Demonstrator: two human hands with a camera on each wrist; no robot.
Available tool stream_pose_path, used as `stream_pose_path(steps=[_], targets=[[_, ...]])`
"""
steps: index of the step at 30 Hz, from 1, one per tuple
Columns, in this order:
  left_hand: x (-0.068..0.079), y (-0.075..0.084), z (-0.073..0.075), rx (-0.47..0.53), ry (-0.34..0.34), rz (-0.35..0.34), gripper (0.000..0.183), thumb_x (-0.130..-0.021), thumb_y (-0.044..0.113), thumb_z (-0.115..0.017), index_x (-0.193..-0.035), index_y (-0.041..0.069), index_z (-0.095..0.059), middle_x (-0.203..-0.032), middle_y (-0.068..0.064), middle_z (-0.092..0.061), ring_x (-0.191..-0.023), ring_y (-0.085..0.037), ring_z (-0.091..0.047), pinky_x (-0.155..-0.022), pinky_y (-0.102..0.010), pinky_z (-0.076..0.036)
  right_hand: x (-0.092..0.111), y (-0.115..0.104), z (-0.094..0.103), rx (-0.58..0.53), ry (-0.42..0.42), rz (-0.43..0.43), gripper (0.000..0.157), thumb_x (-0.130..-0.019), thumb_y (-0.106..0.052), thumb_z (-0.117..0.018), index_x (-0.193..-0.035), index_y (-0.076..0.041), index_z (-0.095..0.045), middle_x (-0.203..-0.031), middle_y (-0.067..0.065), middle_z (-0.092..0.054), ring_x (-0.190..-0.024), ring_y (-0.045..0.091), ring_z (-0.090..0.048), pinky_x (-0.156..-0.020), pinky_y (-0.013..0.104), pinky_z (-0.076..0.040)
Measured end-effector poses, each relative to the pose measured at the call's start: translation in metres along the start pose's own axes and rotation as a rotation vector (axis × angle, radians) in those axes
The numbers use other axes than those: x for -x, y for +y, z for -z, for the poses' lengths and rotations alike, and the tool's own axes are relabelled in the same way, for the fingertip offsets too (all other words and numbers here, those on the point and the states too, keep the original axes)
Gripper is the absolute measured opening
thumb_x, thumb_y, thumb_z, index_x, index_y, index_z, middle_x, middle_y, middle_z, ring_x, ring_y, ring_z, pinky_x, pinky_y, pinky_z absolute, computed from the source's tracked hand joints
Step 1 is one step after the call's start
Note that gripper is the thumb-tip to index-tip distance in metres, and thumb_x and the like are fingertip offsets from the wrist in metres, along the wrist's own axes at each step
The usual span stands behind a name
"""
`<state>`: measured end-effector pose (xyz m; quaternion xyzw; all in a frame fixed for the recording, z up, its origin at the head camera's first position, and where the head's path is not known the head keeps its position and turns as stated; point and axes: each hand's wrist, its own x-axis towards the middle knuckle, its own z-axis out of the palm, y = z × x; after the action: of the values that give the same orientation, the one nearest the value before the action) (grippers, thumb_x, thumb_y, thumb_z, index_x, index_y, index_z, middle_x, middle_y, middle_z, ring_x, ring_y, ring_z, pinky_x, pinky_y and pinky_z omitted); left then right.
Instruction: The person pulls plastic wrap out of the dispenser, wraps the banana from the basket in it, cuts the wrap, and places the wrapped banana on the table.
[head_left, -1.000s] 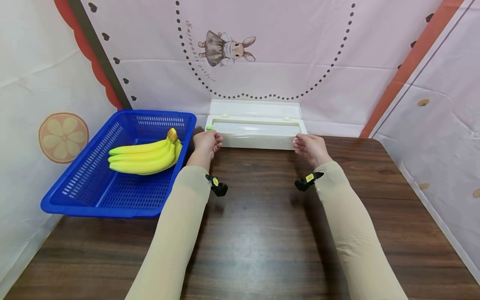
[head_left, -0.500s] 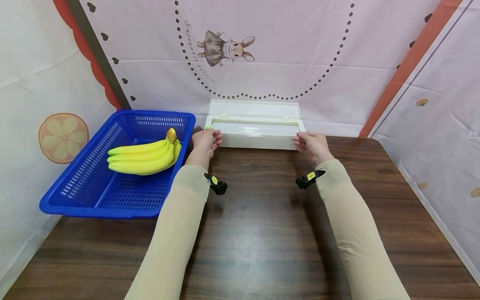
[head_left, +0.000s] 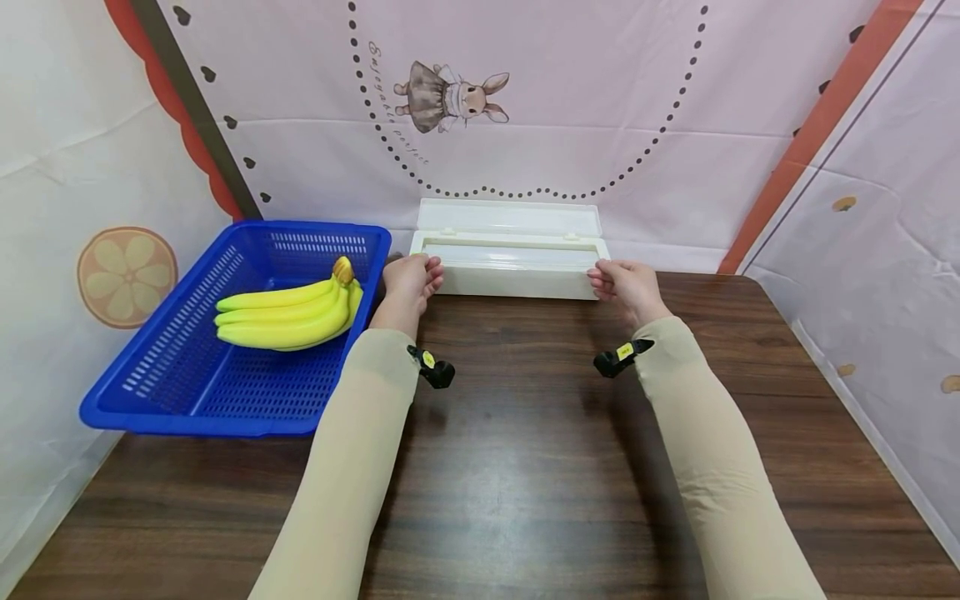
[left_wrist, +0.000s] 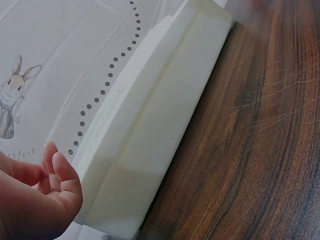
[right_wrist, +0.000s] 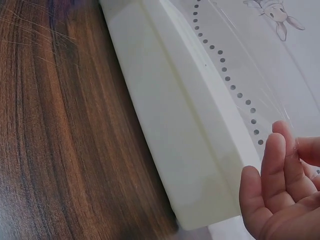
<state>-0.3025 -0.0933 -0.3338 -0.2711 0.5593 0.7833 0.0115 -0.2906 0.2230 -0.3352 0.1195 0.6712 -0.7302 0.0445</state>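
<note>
A long white cling film dispenser [head_left: 517, 282] stands at the back of the table, its clear lid [head_left: 510, 219] raised. My left hand [head_left: 408, 283] is by the box's left end, and its thumb and forefinger pinch the edge of clear cling film [left_wrist: 64, 107]. At the right end, my right hand [head_left: 632, 287] pinches the same film between thumb and fingertip; the other fingers are loosely bent. Both wrist views show the film's edge as a thin shiny line running from the fingertips, above the box. In the head view the film is hard to make out.
A blue plastic basket [head_left: 262, 425] with a bunch of yellow bananas [head_left: 292, 317] stands on the left, close to my left forearm. The dark wooden table [head_left: 517, 433] extends in front of the box. A printed cloth [head_left: 600, 100] hangs right behind it.
Both hands have risen slightly, and the right one has shifted a little to the right. The green piece at the box's left end is now mostly hidden behind my left hand.
</note>
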Motion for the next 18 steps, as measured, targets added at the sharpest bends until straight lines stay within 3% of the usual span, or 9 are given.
stream_pose_path(steps=[9, 15, 18], targets=[[0.0013, 0.0022, 0.0002, -0.007, -0.007, -0.011, 0.028, -0.097, 0.019, -0.051, -0.12, 0.005, -0.061, -0.113, -0.007, -0.068, -0.07, -0.006, -0.064, -0.065, -0.019, -0.054, -0.0002, -0.0023, 0.0015, 0.008, -0.004, 0.006, 0.043, -0.096, -0.018, -0.053, -0.131, 0.007, -0.047, -0.071, -0.008, -0.069, -0.066, 0.002, -0.063, -0.067, 0.019, -0.053], [0.003, 0.0048, 0.0009, -0.018, -0.007, -0.018, 0.026, -0.096, 0.017, -0.052, -0.117, 0.005, -0.063, -0.113, -0.008, -0.069, -0.069, -0.006, -0.065, -0.066, -0.019, -0.054, 0.0005, -0.0044, 0.0023, 0.029, -0.01, 0.02, 0.016, -0.096, -0.019, -0.054, -0.104, -0.006, -0.06, -0.072, -0.009, -0.069, -0.067, 0.002, -0.064, -0.07, 0.02, -0.053], [0.0042, 0.0066, 0.0009, -0.021, -0.011, -0.019, 0.027, -0.096, 0.016, -0.051, -0.118, 0.005, -0.062, -0.114, -0.008, -0.068, -0.07, -0.007, -0.065, -0.067, -0.019, -0.054, 0.0028, -0.006, 0.0028, 0.04, -0.01, 0.021, 0.012, -0.096, -0.02, -0.053, -0.098, -0.009, -0.06, -0.073, -0.009, -0.069, -0.068, 0.002, -0.064, -0.07, 0.02, -0.053]])
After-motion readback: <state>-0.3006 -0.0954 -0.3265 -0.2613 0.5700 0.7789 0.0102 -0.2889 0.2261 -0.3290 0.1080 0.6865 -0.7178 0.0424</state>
